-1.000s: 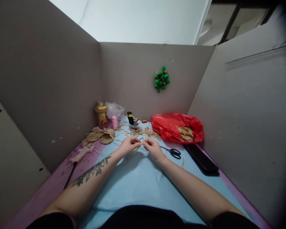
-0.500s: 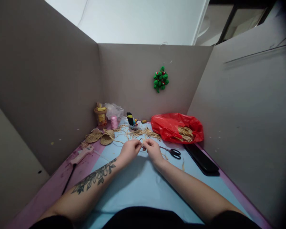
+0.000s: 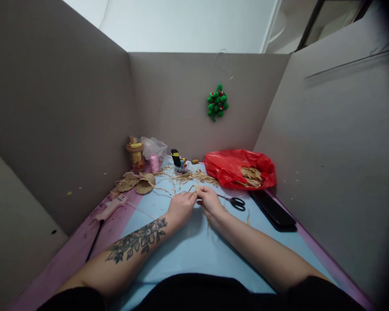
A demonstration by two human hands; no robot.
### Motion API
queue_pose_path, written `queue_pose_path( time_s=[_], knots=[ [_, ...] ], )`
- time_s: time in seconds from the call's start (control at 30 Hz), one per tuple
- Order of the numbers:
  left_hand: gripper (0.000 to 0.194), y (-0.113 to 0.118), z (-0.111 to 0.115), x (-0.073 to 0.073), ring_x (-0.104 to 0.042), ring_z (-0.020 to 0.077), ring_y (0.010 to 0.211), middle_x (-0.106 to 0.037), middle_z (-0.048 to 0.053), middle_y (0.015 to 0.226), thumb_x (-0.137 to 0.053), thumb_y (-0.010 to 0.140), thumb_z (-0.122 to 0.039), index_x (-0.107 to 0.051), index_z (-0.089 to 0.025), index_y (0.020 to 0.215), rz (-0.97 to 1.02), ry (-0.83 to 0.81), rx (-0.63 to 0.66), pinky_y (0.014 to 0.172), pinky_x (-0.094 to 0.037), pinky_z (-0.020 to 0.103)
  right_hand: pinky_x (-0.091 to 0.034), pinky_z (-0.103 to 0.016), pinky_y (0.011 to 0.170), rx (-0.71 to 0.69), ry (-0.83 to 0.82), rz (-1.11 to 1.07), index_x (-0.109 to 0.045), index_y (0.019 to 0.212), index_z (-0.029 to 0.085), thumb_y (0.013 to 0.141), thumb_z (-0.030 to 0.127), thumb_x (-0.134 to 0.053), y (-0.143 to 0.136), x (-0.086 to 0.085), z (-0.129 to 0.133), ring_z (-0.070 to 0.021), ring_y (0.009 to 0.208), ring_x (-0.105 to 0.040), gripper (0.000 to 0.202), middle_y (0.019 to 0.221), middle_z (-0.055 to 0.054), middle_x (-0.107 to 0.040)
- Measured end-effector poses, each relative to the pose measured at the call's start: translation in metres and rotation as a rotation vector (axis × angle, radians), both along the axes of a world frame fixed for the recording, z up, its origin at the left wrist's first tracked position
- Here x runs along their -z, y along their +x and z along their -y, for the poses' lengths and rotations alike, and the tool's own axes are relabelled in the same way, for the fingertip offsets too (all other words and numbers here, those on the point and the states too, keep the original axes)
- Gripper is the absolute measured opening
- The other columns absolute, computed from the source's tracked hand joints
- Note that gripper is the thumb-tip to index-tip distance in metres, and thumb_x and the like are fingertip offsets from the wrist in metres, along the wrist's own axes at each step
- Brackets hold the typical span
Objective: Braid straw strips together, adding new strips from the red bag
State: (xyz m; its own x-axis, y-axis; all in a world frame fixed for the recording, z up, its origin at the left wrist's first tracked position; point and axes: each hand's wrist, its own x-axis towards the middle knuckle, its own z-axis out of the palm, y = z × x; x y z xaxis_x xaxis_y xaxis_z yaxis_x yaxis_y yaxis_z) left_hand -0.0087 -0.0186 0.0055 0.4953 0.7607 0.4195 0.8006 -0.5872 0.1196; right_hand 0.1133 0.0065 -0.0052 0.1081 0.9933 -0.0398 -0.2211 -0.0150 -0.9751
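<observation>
My left hand (image 3: 182,209) and my right hand (image 3: 210,201) meet over the middle of the blue table cover (image 3: 184,255), fingertips touching. Both are closed in a pinch on a thin tan strand of dried plant fibre (image 3: 191,187). A small loop of it rises above the fingers, and a pale end hangs below my right hand. Most of the strand between the fingers is hidden. Just right of my right hand lie dark-handled scissors (image 3: 237,204). Behind the hands are loose dried fibre strands (image 3: 197,176).
Two woven fibre pieces (image 3: 145,184) and a pink glue gun (image 3: 112,207) lie left. Behind them stand a pink thread spool (image 3: 154,163), a lidded jar (image 3: 136,156) and a pen cup (image 3: 180,168). A red plastic bag (image 3: 227,168) of fibre and a black case (image 3: 272,211) sit right.
My left hand has turned over, its back now upward, and moved slightly right against my right hand. A pale strand end now hangs below my right hand. The view has shifted slightly.
</observation>
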Motion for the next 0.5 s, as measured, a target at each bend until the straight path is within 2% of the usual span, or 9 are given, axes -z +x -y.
queue_pose_path(
  time_s=[0.07, 0.17, 0.23, 0.33, 0.5],
  knots=[
    [0.027, 0.002, 0.004, -0.002, -0.054, 0.0215, 0.086, -0.062, 0.012, 0.091, -0.044, 0.081, -0.018, -0.057, -0.015, 0.104, 0.032, -0.025, 0.034, 0.077, -0.040, 0.032, -0.035, -0.023, 0.049, 0.020, 0.076, 0.051, -0.045, 0.057, 0.018, 0.058, 0.037, -0.060, 0.001, 0.005, -0.005, -0.0101, 0.050, -0.043, 0.024, 0.052, 0.004, -0.047],
    [0.025, -0.001, 0.006, -0.008, -0.054, 0.0215, 0.085, -0.062, 0.012, 0.087, -0.046, 0.081, -0.025, -0.060, -0.016, 0.099, 0.076, -0.058, 0.066, 0.078, -0.040, 0.032, -0.032, -0.023, 0.047, 0.055, 0.178, 0.157, -0.042, 0.055, 0.019, 0.063, 0.041, -0.056, 0.003, 0.009, -0.011, -0.0098, 0.049, -0.037, 0.027, 0.049, 0.004, -0.042],
    [0.024, -0.006, 0.003, -0.013, -0.055, 0.0204, 0.083, -0.063, 0.011, 0.084, -0.042, 0.084, -0.028, -0.062, -0.018, 0.091, 0.138, -0.049, 0.043, 0.077, -0.039, 0.030, -0.031, -0.023, 0.046, 0.065, 0.214, 0.222, -0.041, 0.055, 0.020, 0.066, 0.041, -0.054, 0.004, 0.008, -0.011, -0.0099, 0.048, -0.036, 0.027, 0.049, 0.005, -0.040],
    [0.024, -0.015, -0.008, -0.015, -0.056, 0.0197, 0.082, -0.064, 0.009, 0.086, -0.042, 0.083, -0.028, -0.064, -0.018, 0.086, 0.343, -0.045, -0.028, 0.075, -0.039, 0.029, -0.033, -0.023, 0.048, 0.024, 0.213, 0.266, -0.042, 0.058, 0.020, 0.068, 0.040, -0.051, 0.004, 0.006, -0.009, -0.0102, 0.049, -0.038, 0.025, 0.051, 0.005, -0.040],
    [0.022, -0.016, -0.027, -0.002, -0.058, 0.0161, 0.070, -0.068, 0.004, 0.078, -0.051, 0.075, -0.030, -0.067, -0.017, 0.082, 0.595, -0.382, 0.029, 0.065, -0.041, 0.024, -0.034, -0.023, 0.049, -0.058, 0.198, 0.308, -0.045, 0.061, 0.019, 0.070, 0.040, -0.052, 0.000, 0.011, -0.007, -0.0107, 0.051, -0.039, 0.023, 0.054, 0.005, -0.041]
  ],
)
